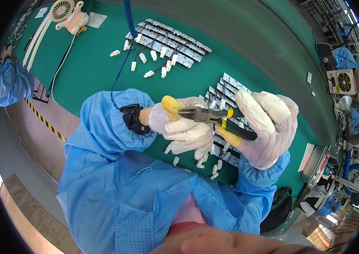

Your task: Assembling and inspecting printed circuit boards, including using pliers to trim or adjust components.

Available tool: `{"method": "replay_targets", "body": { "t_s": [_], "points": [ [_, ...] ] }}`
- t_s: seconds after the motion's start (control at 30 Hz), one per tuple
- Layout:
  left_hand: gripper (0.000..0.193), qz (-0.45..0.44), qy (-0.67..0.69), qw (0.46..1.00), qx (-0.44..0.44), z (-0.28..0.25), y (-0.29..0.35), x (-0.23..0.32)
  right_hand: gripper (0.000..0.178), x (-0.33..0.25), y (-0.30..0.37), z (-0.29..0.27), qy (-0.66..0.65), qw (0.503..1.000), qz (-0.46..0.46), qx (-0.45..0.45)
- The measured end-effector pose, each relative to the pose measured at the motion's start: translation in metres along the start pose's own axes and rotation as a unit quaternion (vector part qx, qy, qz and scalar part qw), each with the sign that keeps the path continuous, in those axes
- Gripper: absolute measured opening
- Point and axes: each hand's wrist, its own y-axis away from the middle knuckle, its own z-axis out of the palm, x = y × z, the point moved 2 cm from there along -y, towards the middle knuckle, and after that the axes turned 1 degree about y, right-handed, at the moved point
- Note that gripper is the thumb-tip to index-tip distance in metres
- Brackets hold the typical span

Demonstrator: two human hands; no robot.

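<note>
My right hand [268, 127], in a white glove with a yellow thumb tip, is closed around the handles of a pair of diagonal cutters [205, 115]. The handles are black and yellow and stand apart. Its metal jaws reach left to the thumb of my left hand [186, 129], gloved the same way. That hand's fingers are curled under the jaws; anything pinched in them is hidden. Beneath both hands lies a group of narrow circuit board strips [229, 82] with white connectors [215, 168] on short leads. A black wrist strap [133, 118] with a coiled blue cord circles my left wrist.
Another group of board strips [175, 40] with wired white connectors lies farther back on the green mat [99, 55]. A small fan [63, 12] stands far left beside white tubes [39, 38]. A metal box [316, 165] sits at the right. The blue cord [128, 17] hangs down over the bench.
</note>
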Motion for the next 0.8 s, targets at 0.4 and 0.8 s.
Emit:
{"method": "replay_targets", "body": {
  "t_s": [0.4,0.8],
  "points": [
    [0.037,0.024,0.016,1.000,0.000,-0.006,0.005,-0.009,0.053,0.003,0.003,0.005,-0.001,0.999,-0.012,0.037],
    [0.037,0.002,-0.047,0.997,0.053,0.007,0.000,0.002,0.059,0.002,0.001,0.001,0.004,1.000,0.008,0.018]
  ]
}}
